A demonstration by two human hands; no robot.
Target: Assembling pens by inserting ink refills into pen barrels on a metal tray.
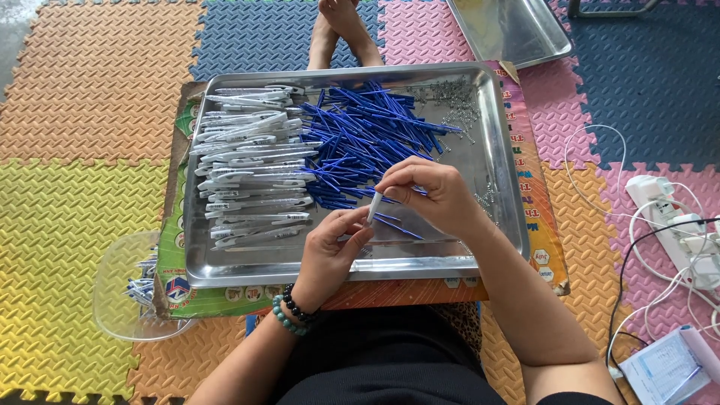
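My left hand (330, 251) and my right hand (431, 195) meet over the near part of a steel tray (495, 150). Together they pinch a slim white pen barrel (373, 206), held nearly upright between the fingertips. A row of white pen barrels (251, 176) fills the tray's left side. A heap of blue refills (367, 131) lies in the middle. Small metal springs (457, 105) are scattered at the far right. My left wrist wears green and black bead bracelets (291, 311).
The tray rests on printed cardboard (544, 217) over coloured foam floor mats. A clear plastic bowl (131, 292) with a few pens sits at the left. A second steel tray (514, 30) lies beyond, bare feet (341, 30) at the top, a power strip with white cables (675, 225) at the right.
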